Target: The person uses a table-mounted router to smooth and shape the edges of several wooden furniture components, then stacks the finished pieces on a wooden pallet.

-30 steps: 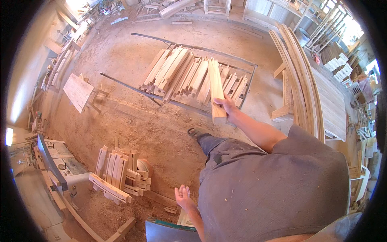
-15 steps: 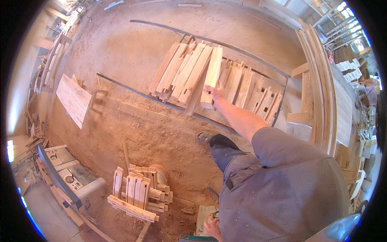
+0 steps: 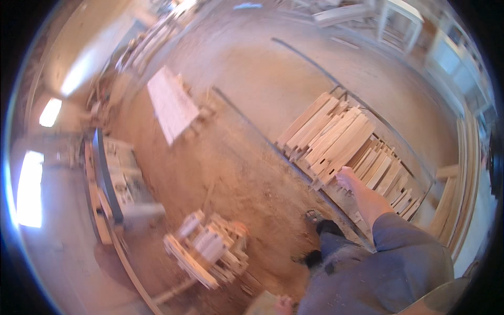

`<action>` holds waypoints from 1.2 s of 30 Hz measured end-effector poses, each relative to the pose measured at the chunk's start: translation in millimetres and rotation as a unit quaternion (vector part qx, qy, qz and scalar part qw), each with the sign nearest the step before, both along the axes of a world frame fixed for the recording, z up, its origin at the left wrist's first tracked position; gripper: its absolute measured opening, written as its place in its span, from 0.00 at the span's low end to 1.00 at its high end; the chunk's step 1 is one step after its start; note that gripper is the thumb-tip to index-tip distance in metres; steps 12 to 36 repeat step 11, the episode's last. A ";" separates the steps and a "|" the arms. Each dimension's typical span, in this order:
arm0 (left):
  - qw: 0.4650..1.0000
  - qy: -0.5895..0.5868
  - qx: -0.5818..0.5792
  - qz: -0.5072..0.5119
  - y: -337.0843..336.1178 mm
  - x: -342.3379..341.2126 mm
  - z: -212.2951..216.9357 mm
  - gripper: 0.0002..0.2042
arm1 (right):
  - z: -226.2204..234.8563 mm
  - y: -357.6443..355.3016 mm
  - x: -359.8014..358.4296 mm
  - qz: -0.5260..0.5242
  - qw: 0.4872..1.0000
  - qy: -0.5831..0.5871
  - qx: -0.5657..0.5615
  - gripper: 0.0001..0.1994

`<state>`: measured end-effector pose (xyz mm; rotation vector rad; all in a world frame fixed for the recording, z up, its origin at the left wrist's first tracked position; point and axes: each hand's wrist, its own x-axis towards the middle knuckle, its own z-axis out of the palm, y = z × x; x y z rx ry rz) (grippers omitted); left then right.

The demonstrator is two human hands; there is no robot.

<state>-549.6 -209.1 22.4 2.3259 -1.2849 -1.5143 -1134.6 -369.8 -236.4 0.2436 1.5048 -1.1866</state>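
My right hand (image 3: pixel 345 178) is at the near end of a wooden board (image 3: pixel 353 137) on the stack. Its fingers are blurred and look bent, and I cannot make out whether they still grip the wood. The board lies flat beside several other pale boards (image 3: pixel 315 123) with slots cut near their ends. Shorter wooden pieces (image 3: pixel 386 170) lie to the right of the stack, within a dark metal frame (image 3: pixel 307 55). Low at the bottom edge is my left hand (image 3: pixel 284 304), smeared and partly cut off, next to a pale flat thing (image 3: pixel 261 304).
A pile of crossed wooden pieces (image 3: pixel 210 247) stands at the lower left. Beyond it is a machine with a dark curved edge (image 3: pixel 106 178). A broad board (image 3: pixel 172 107) rests on a low support. Long planks (image 3: pixel 462 184) lie at the far right. Dusty floor (image 3: pixel 236 157) lies between.
The view has swung left, so the stack appears farther right. The board my right hand held up lies flat on the stack, with the hand at its near end. My left hand stays low.
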 end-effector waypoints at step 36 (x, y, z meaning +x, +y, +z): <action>0.973 0.063 -0.071 0.211 -39.5 14.6 -28.2 0.37 | -47.4 43.7 -20.3 0.333 0.930 0.156 0.008 0.04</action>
